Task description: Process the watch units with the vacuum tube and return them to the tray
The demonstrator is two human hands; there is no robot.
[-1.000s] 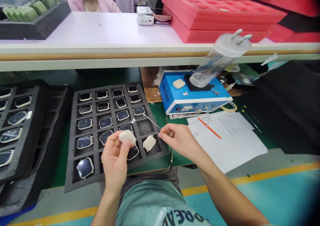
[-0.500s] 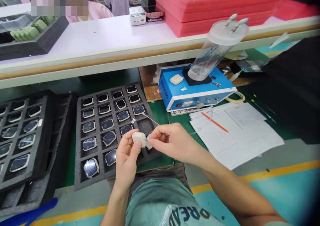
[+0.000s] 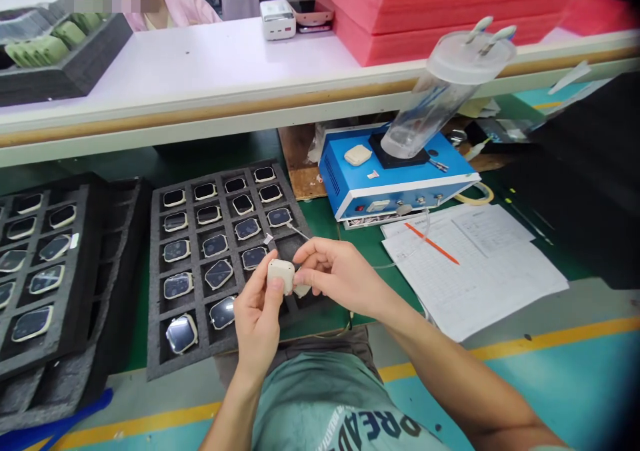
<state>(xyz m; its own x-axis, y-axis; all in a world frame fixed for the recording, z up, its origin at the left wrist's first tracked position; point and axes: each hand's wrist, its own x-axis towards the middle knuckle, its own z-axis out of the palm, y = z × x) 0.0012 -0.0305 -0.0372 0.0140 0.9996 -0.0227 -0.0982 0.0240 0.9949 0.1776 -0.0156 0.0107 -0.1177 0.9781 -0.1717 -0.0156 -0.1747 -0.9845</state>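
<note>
Over the near right part of a dark foam tray [image 3: 156, 304], the left hand [image 3: 259, 311] grips a cream watch case [image 3: 281, 272] between thumb and fingers, a plain pale side turned up; the right hand [image 3: 333, 271] is at its right edge with thumb and forefinger drawn close together, though whether they pinch something small I cannot tell, as the fingers hide it; just behind those fingers, a second cream case [image 3: 302, 290] partly shows in a compartment; the tray lies on a green desk [image 3: 323, 223] and carries rows of watches with dark screens; beside one such watch [image 3: 279, 218] a slim pale rod or cord [image 3: 300, 232] begins and passes behind the right hand, and a small white tag [image 3: 269, 239] lies near it; to the left, another foam tray [image 3: 75, 304] holds more watches; to the right stands a blue box [image 3: 400, 178], with a third cream case [image 3: 358, 155] on its top next to a clear cylinder [image 3: 425, 108] on a black base [image 3: 386, 158]; in front of the box lie printed papers [image 3: 487, 264] with an orange stick [image 3: 433, 243] across them; above all this, a white shelf [image 3: 200, 71] bears a stack of red foam trays [image 3: 440, 31], a small white device [image 3: 279, 23] and a dark tray [image 3: 107, 51] of green pieces [image 3: 40, 50]; beyond it, a person in pink [image 3: 187, 1] is partly in view.
</note>
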